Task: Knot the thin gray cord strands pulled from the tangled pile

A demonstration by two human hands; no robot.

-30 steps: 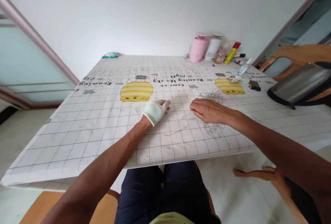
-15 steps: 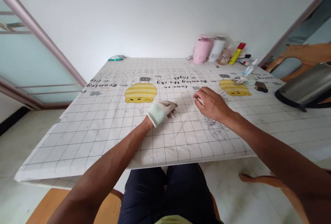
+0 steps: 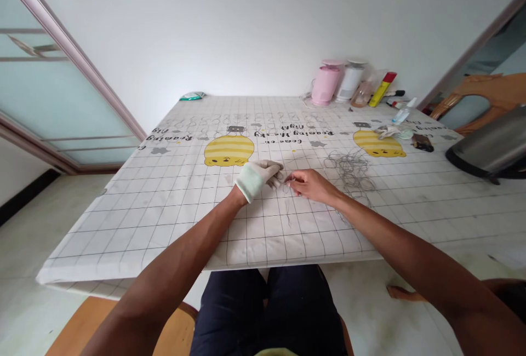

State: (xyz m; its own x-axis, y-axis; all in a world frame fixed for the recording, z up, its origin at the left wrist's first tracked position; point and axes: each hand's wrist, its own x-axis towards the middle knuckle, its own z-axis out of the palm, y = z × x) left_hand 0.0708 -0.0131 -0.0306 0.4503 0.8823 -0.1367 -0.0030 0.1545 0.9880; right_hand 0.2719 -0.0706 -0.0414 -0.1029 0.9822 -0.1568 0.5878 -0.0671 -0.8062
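Observation:
My left hand [image 3: 263,175] wears a pale glove with a mint cuff and rests on the checked tablecloth [image 3: 172,224]. Its fingers are closed on a thin grey strand that shows as a small loop at the fingertips. Close beside it, my bare right hand [image 3: 312,185] pinches the same fine strand between thumb and forefinger. To the right lies a loose tangle of thin grey strands [image 3: 349,168], partly behind my right forearm. A short loose strand [image 3: 288,214] lies just below the hands. Whether it is wire or thread, I cannot tell.
Faint rows of grey loops [image 3: 230,119] lie toward the back. A pink cylinder [image 3: 326,85], a white one [image 3: 350,81] and a yellow tube with a red cap [image 3: 382,89] stand by the wall. At right are a crumpled glove [image 3: 394,132], a dark block [image 3: 422,143] and a metal kettle [image 3: 493,145].
My right hand has moved left from the tangle to my left fingertips, now pinching a strand. More of the tangle shows. The view has shifted slightly; my left hand stays in place.

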